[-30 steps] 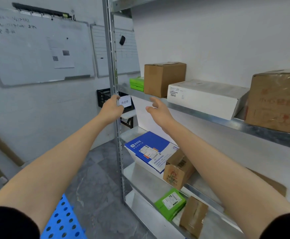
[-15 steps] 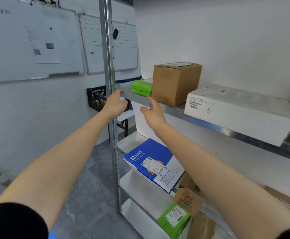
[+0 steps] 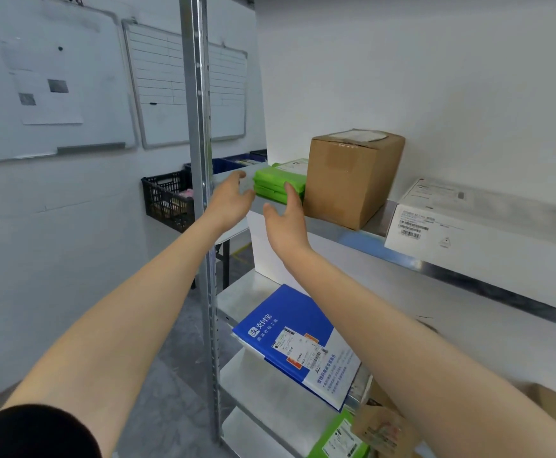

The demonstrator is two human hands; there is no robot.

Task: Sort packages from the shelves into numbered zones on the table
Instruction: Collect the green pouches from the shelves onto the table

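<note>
Flat stack of glossy green plastic packages (image 3: pixel 278 183) lies at the left end of the metal shelf (image 3: pixel 342 231), right up against a blocky brown cardboard box (image 3: pixel 352 180). The left hand (image 3: pixel 232 198) is at the stack's left end and the right hand (image 3: pixel 286 223) touches its front. Both grips are apart, fingers straight. The black mesh crate (image 3: pixel 165 200) holds blurry stuff. Can't tell the stack's long axis.

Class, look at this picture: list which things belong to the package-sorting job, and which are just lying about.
Job: green packets, brown box, white box, blue package, shelf, left hand, right hand.
Lying about: whiteboard, ruled board, black crate.
</note>
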